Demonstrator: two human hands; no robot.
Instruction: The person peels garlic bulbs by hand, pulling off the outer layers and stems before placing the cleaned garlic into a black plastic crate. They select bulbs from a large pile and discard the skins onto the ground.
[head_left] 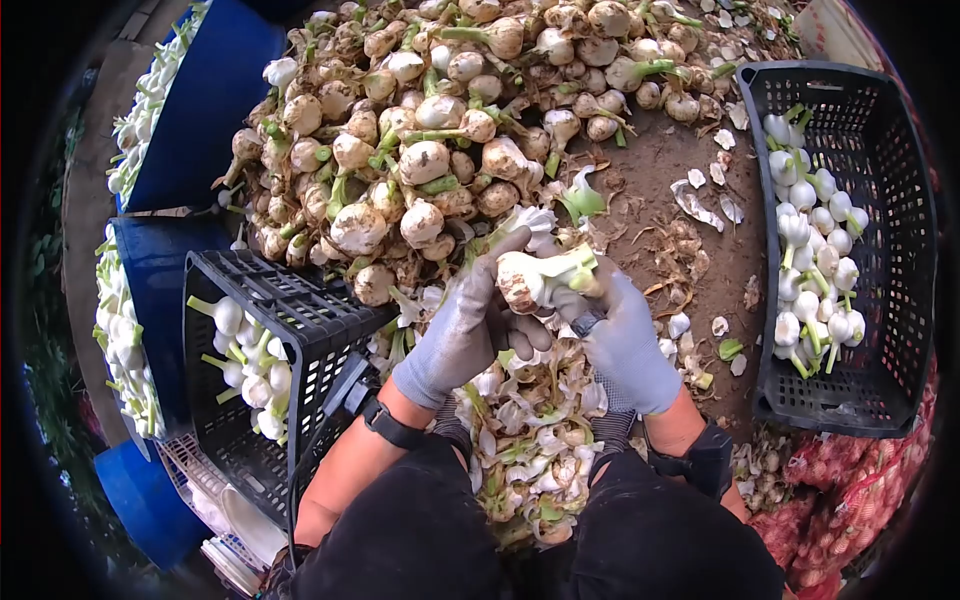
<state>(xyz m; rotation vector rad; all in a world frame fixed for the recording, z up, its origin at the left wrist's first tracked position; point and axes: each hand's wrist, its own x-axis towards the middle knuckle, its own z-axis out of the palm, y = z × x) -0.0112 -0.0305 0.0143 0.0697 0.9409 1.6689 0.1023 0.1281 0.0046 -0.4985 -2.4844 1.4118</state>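
A garlic bulb (522, 284) with brown-stained skin and a cut green-white stem is held up between my two gloved hands. My left hand (455, 325) is closed around its left side, thumb along the top and fingers curled below. My right hand (628, 340) is closed at the stem end; a short dark tool (587, 321) shows in its grip, its blade or tip not clear. Below the hands, peeled skins and leaf scraps (540, 440) lie heaped between my legs. Just beyond is a big pile of unpeeled garlic (420, 165) with stems.
At the right, a black crate (905, 250) holds cleaned white bulbs. Another black crate (250, 262) with white bulbs stands tilted at the left, beside blue tubs (215, 110) full of garlic. Red mesh sacks (850, 500) lie lower right. Loose skins litter the dirt floor (650, 180).
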